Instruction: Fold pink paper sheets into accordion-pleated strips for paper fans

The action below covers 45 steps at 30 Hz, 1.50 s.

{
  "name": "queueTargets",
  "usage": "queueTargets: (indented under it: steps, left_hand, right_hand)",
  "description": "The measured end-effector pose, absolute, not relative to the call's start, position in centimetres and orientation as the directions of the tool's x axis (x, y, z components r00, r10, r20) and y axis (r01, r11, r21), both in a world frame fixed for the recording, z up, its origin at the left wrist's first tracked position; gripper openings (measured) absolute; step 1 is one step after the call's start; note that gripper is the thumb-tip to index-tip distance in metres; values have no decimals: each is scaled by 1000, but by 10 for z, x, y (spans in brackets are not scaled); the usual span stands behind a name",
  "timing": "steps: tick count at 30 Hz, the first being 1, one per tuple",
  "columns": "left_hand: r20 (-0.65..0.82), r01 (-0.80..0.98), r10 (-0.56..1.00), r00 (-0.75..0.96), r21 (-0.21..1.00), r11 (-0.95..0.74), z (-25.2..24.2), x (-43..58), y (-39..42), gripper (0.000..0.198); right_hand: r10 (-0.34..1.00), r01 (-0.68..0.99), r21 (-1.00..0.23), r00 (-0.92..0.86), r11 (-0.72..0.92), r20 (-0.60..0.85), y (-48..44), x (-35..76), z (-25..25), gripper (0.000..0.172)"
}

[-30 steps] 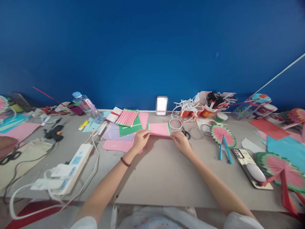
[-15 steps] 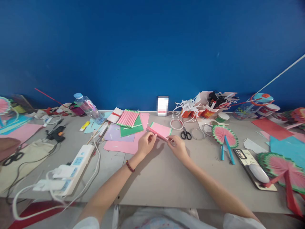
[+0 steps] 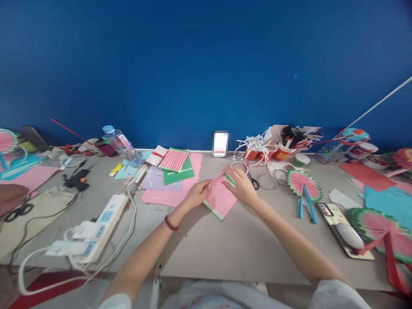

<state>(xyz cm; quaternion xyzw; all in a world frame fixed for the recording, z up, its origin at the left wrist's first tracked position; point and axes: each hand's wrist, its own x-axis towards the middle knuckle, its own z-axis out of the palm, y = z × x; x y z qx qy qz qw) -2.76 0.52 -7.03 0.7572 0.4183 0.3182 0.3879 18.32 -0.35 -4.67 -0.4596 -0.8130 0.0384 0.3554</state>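
Note:
Between my hands is a pink sheet of paper (image 3: 220, 201) with green edges, its far side folded up in a narrow strip. My left hand (image 3: 198, 194) pinches the sheet's left corner between thumb and fingers. Over its far right part lies my right hand (image 3: 240, 185), thumb and fingers closed on the green-edged fold. Beyond my left hand, pleated pink paper with green edges (image 3: 174, 160) rests on a green sheet (image 3: 180, 175). Larger pink paper (image 3: 161, 197) and a lilac sheet (image 3: 157, 180) lie beneath and beside it.
A white power strip (image 3: 104, 223) with cables lies at the left, near a water bottle (image 3: 124, 148). Black scissors (image 3: 255, 183) and clear rings are beyond my right hand. At right are a watermelon-coloured paper fan (image 3: 304, 184), a phone (image 3: 334, 227) and a mouse (image 3: 349, 235).
The pink sheet has been turned and brought nearer, its flat part now facing me. My right hand has moved up over the fold; my left hand has shifted slightly lower.

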Motion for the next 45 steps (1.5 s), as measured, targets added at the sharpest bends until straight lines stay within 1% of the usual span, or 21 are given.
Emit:
queueTargets:
  steps: [1,2,4,6,9,11,13,15,18,21,23,24,25,27,30,32,34,38,40,42,45]
  left_hand:
    - [146,420,859,492,824,-380,-64,-29,5,32]
    - [141,468,846,515,780,-415,-58,-29,5,33]
    - [132,539,825,550,698,-471,-47,-28,5,35]
    - [139,545,800,583,663,-512,-37,-27,7,35]
    - [129,482,775,618,717,-504,-24,-30,14,34]
    - [84,443,795,601,792,-419,-19,-36,20,38]
    - [38,407,785,618,839,-361,-17,-44,26,34]
    - [1,387,749,662,856,-344,-21,-52,30,30]
    - [-23,401,772,635,864,-305,-32,-58,34,27]
    - [18,417,826,564,856,-304,-38,-56,39,25]
    - [109,444,851,515,815,-373,-35,-53,42,23]
    - [167,461,853,494,781,-420,-31,-50,44,23]
    - [229,483,848,478,738,-471,-26,-48,45,23]
    - [354,535,824,442,633,-559,-16,-42,47,25]
    - [586,615,711,389,409,-674,-11,-36,51,28]
    - [667,661,620,413,248,-708,-18,-36,52,28]
    - [656,691,574,490,109,-715,-35,-39,51,27]
    - [475,646,539,696,-87,-758,-76,-44,39,25]
    - [371,589,514,774,-120,-799,-91,-45,31,24]
    - [302,571,518,801,-123,-812,-98,-44,25,24]
    - [281,583,540,793,-96,-807,-98,-38,22,25]
  right_hand:
    - [774,709,-378,-378,595,509,3,188,-38,36]
    - [779,698,-380,-426,606,460,8,193,-31,35]
    - [774,666,-396,-516,632,367,17,201,-19,25]
    - [772,648,-423,-570,633,282,22,208,-11,20]
    - [797,662,-456,-561,595,226,25,217,-7,22]
    - [825,677,-483,-525,555,212,25,223,-7,20]
    - [850,683,-518,-485,515,206,24,228,-10,19]
    - [870,672,-569,-456,473,186,21,230,-13,20]
    - [893,627,-677,-438,385,101,19,233,-17,20]
    - [882,542,-791,-471,284,-5,20,237,-18,18]
    - [867,506,-826,-497,249,-43,23,240,-17,17]
    - [866,504,-823,-500,261,-31,25,240,-16,17]
    - [872,514,-804,-490,298,9,28,241,-14,17]
    - [881,555,-715,-435,424,185,32,239,-11,19]
    - [796,660,-483,-317,576,515,34,234,-13,23]
    - [725,743,-336,-281,579,628,31,232,-23,25]
    - [703,794,-227,-317,564,637,24,230,-41,25]
    - [691,793,-69,-480,605,540,7,231,-86,26]
    - [685,771,-37,-541,636,488,3,231,-104,28]
    - [695,770,-46,-547,637,467,1,231,-113,27]
    - [695,752,-83,-553,654,460,2,230,-116,24]
